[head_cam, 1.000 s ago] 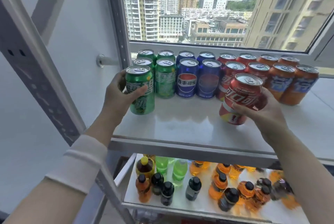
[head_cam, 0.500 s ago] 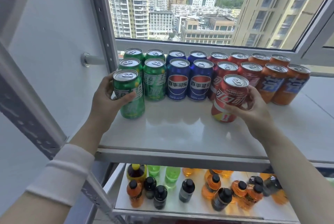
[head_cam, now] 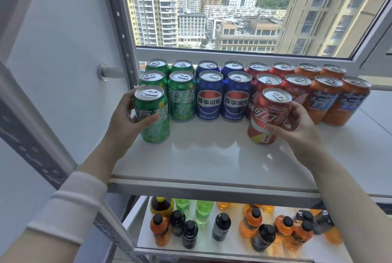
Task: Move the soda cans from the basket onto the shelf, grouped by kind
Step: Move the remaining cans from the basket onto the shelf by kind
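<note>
My left hand (head_cam: 125, 120) grips a green soda can (head_cam: 152, 118) that stands on the white shelf (head_cam: 212, 160), in front of the other green cans (head_cam: 181, 95). My right hand (head_cam: 297, 126) holds a red cola can (head_cam: 268, 114), tilted a little, its base at the shelf surface in front of the red cans (head_cam: 294, 88). Behind stand two rows grouped by kind: green, blue cans (head_cam: 210, 97), red, then orange cans (head_cam: 339, 101). No basket is in view.
A grey metal upright (head_cam: 118, 25) and a wall rod (head_cam: 110, 71) stand left of the cans. A window sill (head_cam: 233, 54) runs behind them. The lower shelf (head_cam: 233, 248) holds several small bottles. Bare shelf lies in front of the blue cans.
Both cans came down toward the shelf. The green one now stands upright on it, and the red one has lowered until its base reaches the surface.
</note>
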Demonstrator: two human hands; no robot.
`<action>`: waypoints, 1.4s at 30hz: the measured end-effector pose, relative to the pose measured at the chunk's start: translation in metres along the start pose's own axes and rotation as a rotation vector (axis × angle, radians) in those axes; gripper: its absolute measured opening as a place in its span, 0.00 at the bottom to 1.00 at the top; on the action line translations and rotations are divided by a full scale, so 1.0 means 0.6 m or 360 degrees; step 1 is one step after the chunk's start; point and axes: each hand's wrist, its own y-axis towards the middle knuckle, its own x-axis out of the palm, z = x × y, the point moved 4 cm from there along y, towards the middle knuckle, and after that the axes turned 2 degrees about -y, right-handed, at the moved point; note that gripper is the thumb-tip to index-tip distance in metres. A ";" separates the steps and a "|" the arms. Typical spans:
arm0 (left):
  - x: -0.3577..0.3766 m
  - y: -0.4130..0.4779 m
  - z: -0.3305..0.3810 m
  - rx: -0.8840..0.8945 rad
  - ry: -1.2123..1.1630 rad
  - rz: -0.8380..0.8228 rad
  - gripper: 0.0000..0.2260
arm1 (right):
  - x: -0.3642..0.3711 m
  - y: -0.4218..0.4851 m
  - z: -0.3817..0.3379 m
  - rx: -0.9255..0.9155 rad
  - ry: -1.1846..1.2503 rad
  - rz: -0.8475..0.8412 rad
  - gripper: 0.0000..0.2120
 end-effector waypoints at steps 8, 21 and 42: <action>-0.001 -0.026 -0.011 0.0024 0.0327 0.0158 0.46 | 0.007 -0.012 0.001 -0.0015 -0.0098 0.0141 0.43; 0.011 -0.036 -0.012 -0.0057 0.0444 0.0307 0.35 | 0.009 -0.008 0.013 -0.0046 -0.0261 0.0340 0.36; 0.016 -0.037 -0.013 -0.0050 0.0479 0.0285 0.35 | 0.001 -0.007 0.011 0.0017 -0.0213 0.0250 0.37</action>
